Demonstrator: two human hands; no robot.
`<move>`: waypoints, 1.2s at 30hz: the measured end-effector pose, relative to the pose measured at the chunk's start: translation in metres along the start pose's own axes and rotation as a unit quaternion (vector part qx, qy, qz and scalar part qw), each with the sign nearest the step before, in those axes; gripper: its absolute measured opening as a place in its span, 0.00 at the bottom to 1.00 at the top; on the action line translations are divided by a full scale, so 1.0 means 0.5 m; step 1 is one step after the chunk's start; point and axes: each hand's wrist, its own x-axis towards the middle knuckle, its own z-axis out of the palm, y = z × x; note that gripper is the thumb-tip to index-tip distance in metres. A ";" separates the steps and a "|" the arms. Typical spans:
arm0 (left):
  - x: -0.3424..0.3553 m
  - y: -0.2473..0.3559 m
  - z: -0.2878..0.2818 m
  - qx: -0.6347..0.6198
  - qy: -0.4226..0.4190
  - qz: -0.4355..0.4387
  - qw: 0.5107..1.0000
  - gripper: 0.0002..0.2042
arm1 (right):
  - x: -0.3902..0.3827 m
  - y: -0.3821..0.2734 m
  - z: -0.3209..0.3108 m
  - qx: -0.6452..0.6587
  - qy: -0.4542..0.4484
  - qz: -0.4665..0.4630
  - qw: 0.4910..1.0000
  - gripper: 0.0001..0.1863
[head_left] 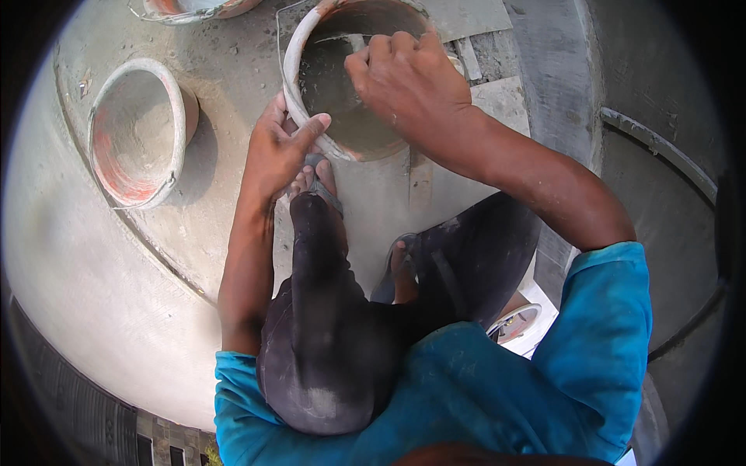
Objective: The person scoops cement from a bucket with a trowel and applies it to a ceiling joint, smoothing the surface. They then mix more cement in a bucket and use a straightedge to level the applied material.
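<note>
A round bucket (pixel 293 66) with a pale, crusted rim is tilted toward me at the top centre. Wet grey material (pixel 330 93) coats its inside and lies in it. My left hand (pixel 281 147) grips the near left part of the rim, thumb over the top and fingers underneath. Over the bucket's opening, my right hand (pixel 412 84) is closed in a fist, knuckles up. A small pale piece (pixel 356 40) shows beside its knuckles; whether the fist holds it is hidden.
Left of me stands another bucket (pixel 178 116) with orange-red marks inside. Part of a third bucket (pixel 194 14) shows at the upper left. Flat slabs (pixel 497 101) lie right of my bucket. A small round container (pixel 519 322) sits behind my right leg. My sandalled feet are close below the bucket.
</note>
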 end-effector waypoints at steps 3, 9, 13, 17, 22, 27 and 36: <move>0.010 0.002 -0.002 0.009 0.000 0.002 1.000 0.23 | -0.065 -0.041 0.002 0.035 0.015 -0.016 0.999 0.16; -0.001 -0.015 0.010 -0.002 -0.004 0.011 1.000 0.24 | -0.105 0.021 0.027 0.139 0.053 0.058 0.987 0.16; -0.012 -0.030 0.038 0.003 0.008 0.030 1.000 0.30 | -0.074 0.037 0.100 0.135 -0.031 0.126 0.982 0.16; -0.018 -0.031 0.047 -0.042 -0.010 0.036 0.998 0.37 | -0.115 0.001 0.088 0.266 -0.184 0.126 0.938 0.14; -0.032 -0.008 0.054 -0.004 0.003 0.000 1.000 0.37 | -0.090 0.016 0.041 0.294 -0.114 0.137 0.939 0.14; -0.033 0.001 0.056 0.000 0.013 -0.002 1.000 0.35 | -0.086 -0.007 0.054 0.249 -0.144 0.115 0.951 0.14; -0.015 -0.001 0.040 0.000 0.024 0.013 1.000 0.28 | -0.023 -0.029 0.023 0.133 -0.005 0.091 0.987 0.14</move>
